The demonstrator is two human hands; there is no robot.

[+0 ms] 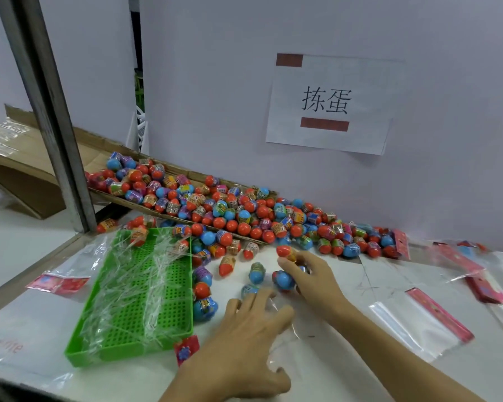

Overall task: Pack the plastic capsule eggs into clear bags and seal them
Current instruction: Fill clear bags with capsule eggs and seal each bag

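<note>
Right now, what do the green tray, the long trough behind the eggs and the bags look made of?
Green tray: rigid moulded plastic, matte, going by the perforated grid floor.
Trough: corrugated cardboard, brown with raw folded edges.
Clear bag: thin glossy film, probably polypropylene; it glares and creases, with a pink printed header strip.

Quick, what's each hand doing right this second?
Left hand: open, fingers spread over a clear bag, touching a blue egg.
Right hand: grip closed on capsule eggs.
</note>
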